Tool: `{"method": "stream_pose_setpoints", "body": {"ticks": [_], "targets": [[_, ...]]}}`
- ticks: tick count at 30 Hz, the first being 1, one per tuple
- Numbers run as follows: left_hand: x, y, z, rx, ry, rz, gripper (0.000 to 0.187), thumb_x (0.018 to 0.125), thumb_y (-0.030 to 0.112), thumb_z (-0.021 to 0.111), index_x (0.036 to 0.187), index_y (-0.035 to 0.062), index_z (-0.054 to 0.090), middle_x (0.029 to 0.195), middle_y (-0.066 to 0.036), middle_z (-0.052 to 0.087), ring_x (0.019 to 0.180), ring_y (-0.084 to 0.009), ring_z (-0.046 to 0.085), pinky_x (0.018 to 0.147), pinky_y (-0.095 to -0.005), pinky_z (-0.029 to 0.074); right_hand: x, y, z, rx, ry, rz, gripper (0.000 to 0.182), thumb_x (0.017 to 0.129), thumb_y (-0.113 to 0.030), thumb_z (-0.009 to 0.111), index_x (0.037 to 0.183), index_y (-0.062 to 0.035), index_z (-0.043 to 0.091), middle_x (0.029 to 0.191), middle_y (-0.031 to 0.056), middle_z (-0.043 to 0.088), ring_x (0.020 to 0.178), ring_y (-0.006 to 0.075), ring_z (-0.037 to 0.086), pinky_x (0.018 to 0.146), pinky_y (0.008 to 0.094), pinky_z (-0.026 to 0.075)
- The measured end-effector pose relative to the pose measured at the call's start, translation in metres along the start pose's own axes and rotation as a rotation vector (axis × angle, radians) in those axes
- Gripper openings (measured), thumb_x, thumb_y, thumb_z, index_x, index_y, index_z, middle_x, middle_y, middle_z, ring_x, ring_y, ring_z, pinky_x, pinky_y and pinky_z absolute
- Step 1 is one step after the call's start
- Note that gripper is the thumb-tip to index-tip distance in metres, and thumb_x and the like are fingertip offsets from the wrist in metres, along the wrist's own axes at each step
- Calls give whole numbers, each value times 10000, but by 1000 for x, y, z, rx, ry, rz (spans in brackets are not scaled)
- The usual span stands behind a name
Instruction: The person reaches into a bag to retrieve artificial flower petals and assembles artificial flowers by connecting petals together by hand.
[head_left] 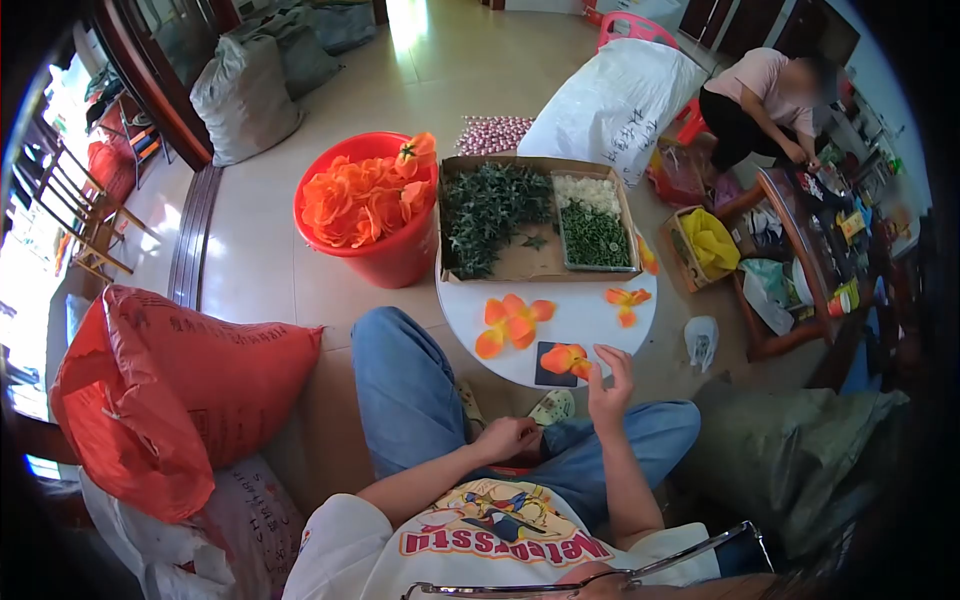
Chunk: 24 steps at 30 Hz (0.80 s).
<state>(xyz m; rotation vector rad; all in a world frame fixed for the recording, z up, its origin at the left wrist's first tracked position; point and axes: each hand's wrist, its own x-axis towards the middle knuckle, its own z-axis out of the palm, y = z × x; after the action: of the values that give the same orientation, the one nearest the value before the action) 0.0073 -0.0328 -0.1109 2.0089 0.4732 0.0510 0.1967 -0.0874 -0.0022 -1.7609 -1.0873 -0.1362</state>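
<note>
On the round white table (465, 312), an orange-yellow petal piece (565, 361) lies over a small dark square pad (549, 376). My right hand (611, 385) is just to its right, fingers raised and apart, the thumb close to the petals; contact is hard to make out. Over my lap, my left hand (507, 440) is closed, its fingers curled, and anything inside is hidden. More orange petal pieces (514, 322) lie on the table's left, another petal piece (627, 305) on its right. Behind them, a cardboard tray (540, 262) holds green leafy sepals (490, 215).
A red bucket (385, 262) of orange fabric flowers (365, 200) stands left of the table. Inside the tray, a clear box (597, 267) holds small green and white parts. Sacks flank me, one red (215, 370). Another person (765, 105) bends over a wooden table at far right.
</note>
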Motion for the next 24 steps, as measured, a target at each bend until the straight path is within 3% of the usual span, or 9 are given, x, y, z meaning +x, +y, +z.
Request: {"method": "stream_pose_setpoints", "body": {"ticks": [4,7,12,15,19,24], "targets": [[-3,9,-9,6,25,6,148,854,204,620,916,72,639,821,-143,663,774,-337,641,663,-418,508,7,-14,2,-22,-44,-58,222,729,20,672,948,-7,647,969,123,644,896,302,581,824,380,465],[-15,26,-32,72,193,85,109,851,172,626,878,67,630,802,-131,643,765,-330,627,655,-407,502,6,-10,12,-2,-83,-62,198,719,34,684,907,-14,646,933,106,645,877,295,582,799,380,472],[-65,59,-100,113,557,45,56,814,75,665,848,50,627,783,-98,627,717,-276,617,642,-375,493,1,5,15,-10,-100,-38,140,744,44,673,866,-15,639,882,105,635,861,294,587,764,382,481],[-119,63,-154,286,905,-10,87,786,-7,675,841,40,627,798,-98,630,721,-258,614,647,-350,487,-5,17,22,45,-101,5,110,778,34,653,881,-4,640,897,121,623,860,289,590,770,379,482],[-209,93,-245,771,1389,-69,79,811,-25,636,847,30,593,842,-107,611,778,-234,600,693,-323,474,-8,29,19,52,-171,-64,152,851,10,591,1001,32,605,1014,157,593,965,315,570,854,398,460],[-352,78,-335,781,2053,-215,90,929,89,526,859,36,546,860,-99,573,769,-238,560,693,-353,455,-10,37,25,147,-154,-12,224,893,-4,550,1107,63,557,1097,181,560,1033,326,552,913,402,432]]}}
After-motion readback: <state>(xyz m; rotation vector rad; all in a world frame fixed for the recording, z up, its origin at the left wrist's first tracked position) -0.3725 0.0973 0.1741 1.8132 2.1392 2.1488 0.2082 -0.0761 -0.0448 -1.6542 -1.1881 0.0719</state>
